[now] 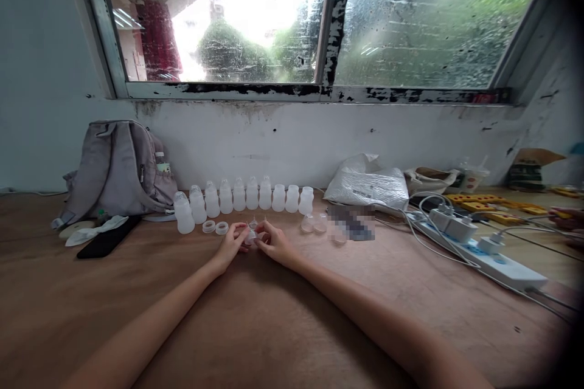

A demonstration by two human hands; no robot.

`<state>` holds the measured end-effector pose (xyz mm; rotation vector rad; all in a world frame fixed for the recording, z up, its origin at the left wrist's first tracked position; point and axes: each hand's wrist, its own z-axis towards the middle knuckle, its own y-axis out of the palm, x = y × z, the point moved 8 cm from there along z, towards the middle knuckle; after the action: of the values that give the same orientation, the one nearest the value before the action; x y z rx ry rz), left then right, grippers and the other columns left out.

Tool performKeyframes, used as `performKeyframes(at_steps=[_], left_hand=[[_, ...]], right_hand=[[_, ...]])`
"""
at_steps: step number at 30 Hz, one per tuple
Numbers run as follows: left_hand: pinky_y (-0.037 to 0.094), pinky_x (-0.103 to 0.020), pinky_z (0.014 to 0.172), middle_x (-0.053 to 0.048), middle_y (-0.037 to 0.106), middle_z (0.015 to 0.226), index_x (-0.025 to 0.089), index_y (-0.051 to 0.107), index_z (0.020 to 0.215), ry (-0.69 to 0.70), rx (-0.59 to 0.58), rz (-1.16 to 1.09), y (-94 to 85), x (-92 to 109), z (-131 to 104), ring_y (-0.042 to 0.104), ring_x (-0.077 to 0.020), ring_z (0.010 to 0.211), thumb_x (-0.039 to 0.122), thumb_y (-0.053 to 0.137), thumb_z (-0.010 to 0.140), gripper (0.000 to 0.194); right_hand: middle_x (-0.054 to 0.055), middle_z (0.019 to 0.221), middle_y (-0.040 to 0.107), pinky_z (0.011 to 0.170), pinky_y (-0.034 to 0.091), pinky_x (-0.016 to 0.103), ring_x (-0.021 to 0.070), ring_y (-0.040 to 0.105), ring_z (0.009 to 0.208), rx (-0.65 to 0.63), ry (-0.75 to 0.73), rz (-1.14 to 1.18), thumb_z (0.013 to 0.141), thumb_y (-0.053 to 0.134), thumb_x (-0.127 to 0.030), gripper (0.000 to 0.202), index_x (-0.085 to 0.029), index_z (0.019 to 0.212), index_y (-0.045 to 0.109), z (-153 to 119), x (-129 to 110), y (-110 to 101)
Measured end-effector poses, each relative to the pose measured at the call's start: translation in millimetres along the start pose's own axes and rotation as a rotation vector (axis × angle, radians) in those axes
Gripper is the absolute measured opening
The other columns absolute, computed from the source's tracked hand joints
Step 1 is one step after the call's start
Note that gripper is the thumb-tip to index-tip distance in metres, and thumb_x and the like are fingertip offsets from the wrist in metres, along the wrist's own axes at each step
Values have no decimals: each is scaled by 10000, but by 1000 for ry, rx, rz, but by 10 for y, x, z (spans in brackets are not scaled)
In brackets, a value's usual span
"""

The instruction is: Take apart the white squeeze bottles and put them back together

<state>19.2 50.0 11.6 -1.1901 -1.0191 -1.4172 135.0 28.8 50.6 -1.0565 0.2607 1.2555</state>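
Note:
Near the middle of the brown table, my left hand and my right hand meet around a small clear plastic piece. The fingers of both hands are closed on it from either side. Small pointed translucent nipples stand just behind the fingers. Two translucent rings lie left of my left hand. Behind them runs a curved row of several frosted bottles; those on the left have tops, while three at the right end are open-necked. Several clear round caps lie right of my right hand.
On the left are a grey backpack, a black phone and a white tissue. To the right sit a silvery plastic bag, a white power strip with cables, and yellow parts. Another person's hand shows at the far right.

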Motion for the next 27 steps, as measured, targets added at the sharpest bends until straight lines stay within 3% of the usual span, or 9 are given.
performKeyframes(at_steps=[4, 7, 10, 13, 17, 21, 27], left_hand=[[484, -233, 562, -71, 599, 858, 146, 473, 1013, 22, -1, 15, 6, 21, -8, 581, -155, 754, 315, 622, 666, 414], [488, -275, 646, -86, 617, 902, 135, 541, 957, 72, 1, 87, 2, 24, 13, 587, -176, 806, 296, 631, 656, 354], [464, -314, 750, -85, 633, 918, 133, 591, 916, 143, 16, 188, -9, 45, 26, 587, -184, 828, 320, 611, 673, 307], [445, -325, 775, -85, 637, 912, 133, 614, 883, 174, 42, 244, -29, 57, 24, 583, -191, 829, 351, 591, 684, 295], [444, -310, 749, -75, 637, 876, 138, 614, 846, 199, 27, 255, -20, 73, 20, 580, -184, 805, 374, 562, 701, 282], [449, -287, 705, -69, 630, 846, 135, 595, 821, 213, 21, 232, -24, 78, 32, 579, -176, 783, 394, 543, 711, 287], [455, -250, 625, -41, 606, 794, 143, 563, 811, 212, 25, 150, -20, 91, 32, 567, -151, 723, 410, 539, 711, 286]], right_hand=[[-13, 748, 558, 502, 376, 176, 78, 499, 527, -56, -10, -45, 617, 415, -57, 254, -187, 831, 459, -20, 6, 61], [-2, 765, 550, 520, 378, 183, 84, 491, 545, -37, -18, -106, 614, 394, -45, 253, -185, 805, 482, 11, 53, 35], [17, 783, 531, 576, 383, 214, 109, 485, 598, 157, -6, -250, 668, 402, -99, 249, -183, 881, 498, 162, 161, -239], [23, 766, 520, 613, 374, 251, 146, 491, 641, 341, 120, -413, 710, 384, -132, 419, -182, 1127, 389, 399, 378, -629], [58, 733, 533, 604, 347, 284, 196, 503, 654, 282, 319, -572, 737, 393, -134, 497, -170, 1226, 311, 688, 693, -884], [99, 738, 536, 589, 331, 295, 221, 504, 669, 279, 364, -637, 773, 409, -185, 326, -143, 1096, 438, 738, 752, -940], [53, 801, 485, 638, 349, 263, 170, 491, 717, 336, 335, -631, 729, 512, -272, 128, -195, 823, 553, 690, 505, -1140]])
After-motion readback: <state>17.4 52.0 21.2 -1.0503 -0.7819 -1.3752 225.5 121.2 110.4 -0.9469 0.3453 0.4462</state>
